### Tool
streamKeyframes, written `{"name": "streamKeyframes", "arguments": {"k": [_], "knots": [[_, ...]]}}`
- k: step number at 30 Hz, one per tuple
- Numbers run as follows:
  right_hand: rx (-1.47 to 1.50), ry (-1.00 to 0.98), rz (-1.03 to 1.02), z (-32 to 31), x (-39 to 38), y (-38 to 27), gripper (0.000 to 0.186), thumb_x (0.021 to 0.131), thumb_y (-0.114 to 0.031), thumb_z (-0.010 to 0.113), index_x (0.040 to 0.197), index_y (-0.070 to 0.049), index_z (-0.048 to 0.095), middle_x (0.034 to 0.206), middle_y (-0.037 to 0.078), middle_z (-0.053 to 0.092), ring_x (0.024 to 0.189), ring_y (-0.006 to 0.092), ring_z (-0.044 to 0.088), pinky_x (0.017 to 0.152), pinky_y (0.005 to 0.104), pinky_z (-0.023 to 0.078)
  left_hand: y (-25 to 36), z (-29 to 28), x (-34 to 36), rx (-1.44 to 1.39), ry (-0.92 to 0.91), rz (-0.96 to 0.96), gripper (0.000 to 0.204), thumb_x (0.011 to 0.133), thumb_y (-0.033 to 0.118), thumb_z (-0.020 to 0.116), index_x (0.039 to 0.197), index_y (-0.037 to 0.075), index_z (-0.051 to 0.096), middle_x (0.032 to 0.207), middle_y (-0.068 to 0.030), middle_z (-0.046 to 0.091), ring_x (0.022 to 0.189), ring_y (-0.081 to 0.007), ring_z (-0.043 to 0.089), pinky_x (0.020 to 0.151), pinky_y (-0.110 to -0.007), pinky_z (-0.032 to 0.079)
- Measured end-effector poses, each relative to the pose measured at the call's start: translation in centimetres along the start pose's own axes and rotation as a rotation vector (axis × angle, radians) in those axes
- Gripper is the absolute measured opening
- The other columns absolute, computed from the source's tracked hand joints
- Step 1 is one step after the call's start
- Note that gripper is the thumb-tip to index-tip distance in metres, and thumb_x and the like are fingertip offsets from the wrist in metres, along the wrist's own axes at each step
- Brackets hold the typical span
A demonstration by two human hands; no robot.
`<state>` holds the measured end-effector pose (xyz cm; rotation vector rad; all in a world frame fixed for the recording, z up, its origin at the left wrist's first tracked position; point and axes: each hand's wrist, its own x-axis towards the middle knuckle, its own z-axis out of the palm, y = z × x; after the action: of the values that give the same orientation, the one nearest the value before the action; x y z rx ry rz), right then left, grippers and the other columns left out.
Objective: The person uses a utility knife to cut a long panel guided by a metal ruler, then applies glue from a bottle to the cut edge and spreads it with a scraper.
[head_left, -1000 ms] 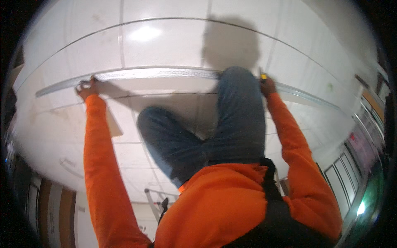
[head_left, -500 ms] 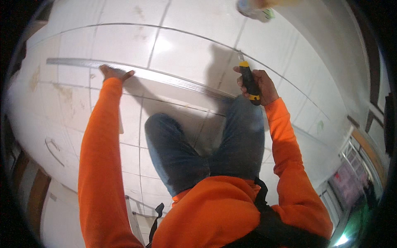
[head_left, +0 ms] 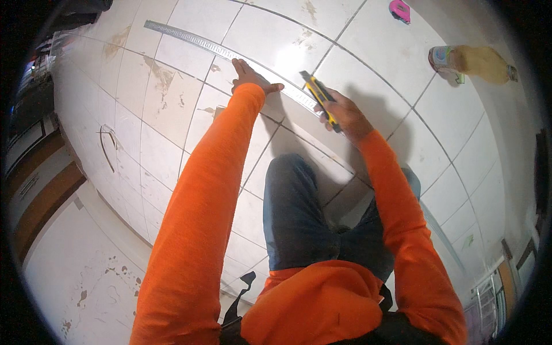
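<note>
A long, narrow silver metal straightedge (head_left: pixel 198 41) with markings along it lies slanting across the white tiled floor in front of me. My left hand (head_left: pixel 250 76) presses on it past its middle, fingers and thumb spread flat. Close by on the right, my right hand (head_left: pixel 345 115) grips a yellow and black utility knife (head_left: pixel 322 100) by its handle. The knife tilts to the upper left over the straightedge's near right part. I cannot tell whether its blade touches anything.
A pink tape measure (head_left: pixel 399 11) lies at the far right. Near it, beside the pale wall, is a labelled bottle (head_left: pixel 483 63) with yellowish contents. My knees in jeans (head_left: pixel 293 190) are just below the straightedge. Brown stains mark the tiles on the left.
The knife has come over the straightedge and tilted further left. My left hand is now nearer the right one. My view has shifted, bringing the tape measure and whole bottle into sight.
</note>
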<state>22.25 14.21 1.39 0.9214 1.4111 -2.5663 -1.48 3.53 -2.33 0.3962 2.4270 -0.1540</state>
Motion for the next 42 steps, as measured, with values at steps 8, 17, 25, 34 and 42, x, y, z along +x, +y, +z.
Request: {"name": "streamKeyframes", "arguments": {"k": [8,17,25,34,42], "knots": [[-0.505,0.185,-0.037,4.0,9.2,0.6,0.033,0.096,-0.024,0.047,0.120,-0.002,0.053,0.082,0.010,0.063,0.071,0.0175,0.060,0.063,0.0307,0.049,-0.6,0.5,0.4,-0.012,0.021,0.047,0.142,0.052,0.058,0.085,0.148,0.003,-0.004,0.157,-0.0082,-0.009,0.131,-0.0401,0.037,0.104,-0.043,0.042],[-1.085,0.277,-0.121,7.5,14.3,-1.7,0.027,0.092,-0.029,0.054,0.108,-0.007,0.057,0.087,0.020,0.066,0.084,0.0394,0.064,0.074,0.0474,0.050,-1.1,0.7,0.8,0.065,0.038,0.055,0.140,0.052,0.056,0.085,0.148,0.003,-0.001,0.157,-0.0138,-0.004,0.117,-0.0379,0.052,0.100,-0.040,0.045],[-1.329,0.119,-0.196,8.6,16.1,-1.7,0.024,0.091,-0.022,0.056,0.111,-0.009,0.054,0.086,0.018,0.067,0.082,0.0351,0.065,0.072,0.0456,0.051,-1.1,0.6,1.0,0.007,-0.011,0.004,0.143,0.047,0.055,0.087,0.150,0.009,-0.002,0.158,-0.0048,-0.007,0.132,-0.0415,0.035,0.104,-0.043,0.041],[-1.519,0.020,-0.251,7.8,16.3,-1.6,0.033,0.087,-0.016,0.060,0.117,-0.010,0.048,0.083,0.015,0.067,0.078,0.0333,0.065,0.068,0.0435,0.053,-1.3,0.6,1.1,0.019,0.004,0.014,0.148,0.043,0.056,0.088,0.150,0.010,-0.003,0.158,-0.0048,-0.006,0.132,-0.0431,0.035,0.103,-0.043,0.042],[-1.476,-0.014,-0.119,6.6,13.3,-1.2,0.033,0.088,-0.011,0.056,0.119,-0.009,0.046,0.092,0.018,0.067,0.085,0.0355,0.066,0.074,0.0452,0.054,-1.1,0.7,1.0,0.089,0.009,0.025,0.144,0.049,0.059,0.086,0.150,0.006,-0.003,0.158,-0.0089,-0.004,0.123,-0.0393,0.048,0.101,-0.047,0.041]]}}
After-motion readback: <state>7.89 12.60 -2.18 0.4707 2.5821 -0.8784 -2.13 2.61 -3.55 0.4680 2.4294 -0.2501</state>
